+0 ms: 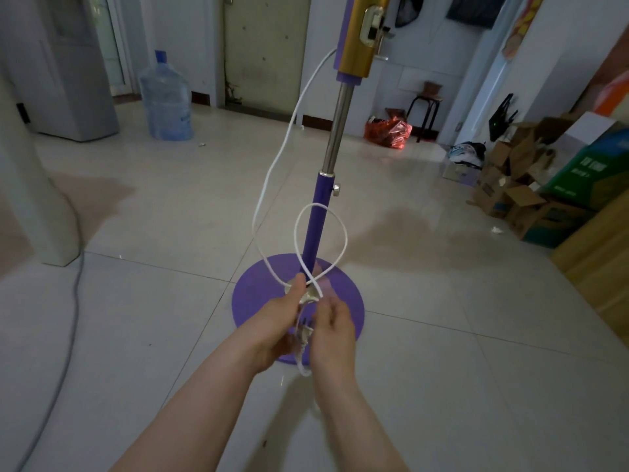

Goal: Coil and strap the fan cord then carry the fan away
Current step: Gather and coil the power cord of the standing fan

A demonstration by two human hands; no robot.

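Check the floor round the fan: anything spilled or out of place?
Darker, wet-looking patches mark the tiles right of the fan base and further left; spill or shadow, I cannot tell. Open cardboard boxes lie jumbled along the right wall.

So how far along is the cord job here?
Done: one loop of the white cord is formed and the plug hangs between the hands. In hand: the left hand pinches the loop's crossing; the right hand is beside it, grip unclear. Left: slack up to the fan, strapping, carrying.
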